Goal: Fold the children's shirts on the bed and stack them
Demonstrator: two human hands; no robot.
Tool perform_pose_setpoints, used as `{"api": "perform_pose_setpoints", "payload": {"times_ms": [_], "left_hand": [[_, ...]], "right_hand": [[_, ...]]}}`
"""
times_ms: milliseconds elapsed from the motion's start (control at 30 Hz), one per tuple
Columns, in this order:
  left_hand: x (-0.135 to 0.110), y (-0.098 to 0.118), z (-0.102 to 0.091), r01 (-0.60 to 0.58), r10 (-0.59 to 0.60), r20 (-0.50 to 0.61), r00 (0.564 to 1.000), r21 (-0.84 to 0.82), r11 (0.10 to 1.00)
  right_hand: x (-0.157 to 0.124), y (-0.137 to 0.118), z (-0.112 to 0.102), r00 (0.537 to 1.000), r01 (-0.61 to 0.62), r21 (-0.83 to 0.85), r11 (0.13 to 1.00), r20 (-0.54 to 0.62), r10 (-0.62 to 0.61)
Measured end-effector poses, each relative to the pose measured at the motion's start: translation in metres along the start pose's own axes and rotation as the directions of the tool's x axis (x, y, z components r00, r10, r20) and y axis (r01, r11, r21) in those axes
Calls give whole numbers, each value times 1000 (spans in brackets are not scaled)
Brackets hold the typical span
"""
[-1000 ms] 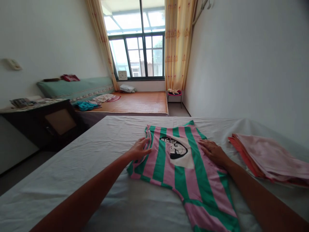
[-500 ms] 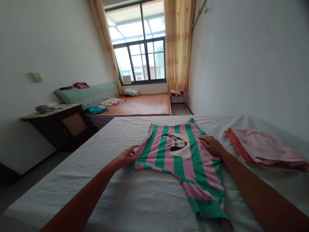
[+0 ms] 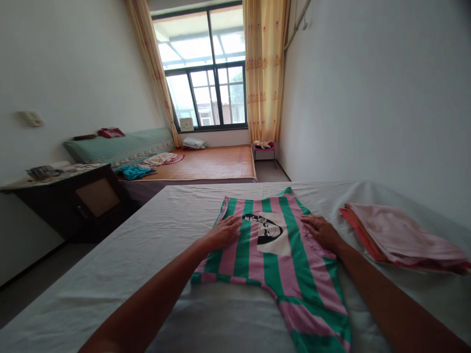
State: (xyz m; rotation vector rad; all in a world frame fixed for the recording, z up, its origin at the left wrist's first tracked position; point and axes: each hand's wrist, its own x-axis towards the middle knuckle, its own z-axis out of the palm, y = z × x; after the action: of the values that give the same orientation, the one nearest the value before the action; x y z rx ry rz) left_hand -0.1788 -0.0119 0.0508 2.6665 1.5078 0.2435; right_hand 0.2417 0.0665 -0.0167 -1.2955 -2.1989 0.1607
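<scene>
A pink and green striped shirt (image 3: 257,260) with a black and white face print lies spread on the white bed sheet (image 3: 147,245). My left hand (image 3: 223,233) rests flat on its left side, fingers stretched out. On the shirt's right side my right hand (image 3: 323,231) also lies flat with fingers apart. Neither hand holds anything.
A folded stack of pink and orange cloth (image 3: 397,238) lies on the bed at the right, near the white wall. A dark cabinet (image 3: 73,201) stands left of the bed. Beyond it are a second bed with a woven mat (image 3: 206,164), a small stool (image 3: 263,147) and a window.
My left hand has moved from the shirt's left edge onto its left side and now lies flat. The right hand has stayed in place on the shirt.
</scene>
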Motion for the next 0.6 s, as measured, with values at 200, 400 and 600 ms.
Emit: {"api": "perform_pose_setpoints", "payload": {"times_ms": [200,400,600], "left_hand": [[0,-58,26,406,-408,0,913,100,908],[-5,-67,27,447,-450,-5,893,117,887],[-3,-63,26,459,-459,-19,888,108,882]], "right_hand": [[3,-2,1,998,-22,25,999,-53,23],[5,-6,1,995,-57,-64,996,-83,52],[5,-7,1,992,-101,-165,981,-87,87]]}}
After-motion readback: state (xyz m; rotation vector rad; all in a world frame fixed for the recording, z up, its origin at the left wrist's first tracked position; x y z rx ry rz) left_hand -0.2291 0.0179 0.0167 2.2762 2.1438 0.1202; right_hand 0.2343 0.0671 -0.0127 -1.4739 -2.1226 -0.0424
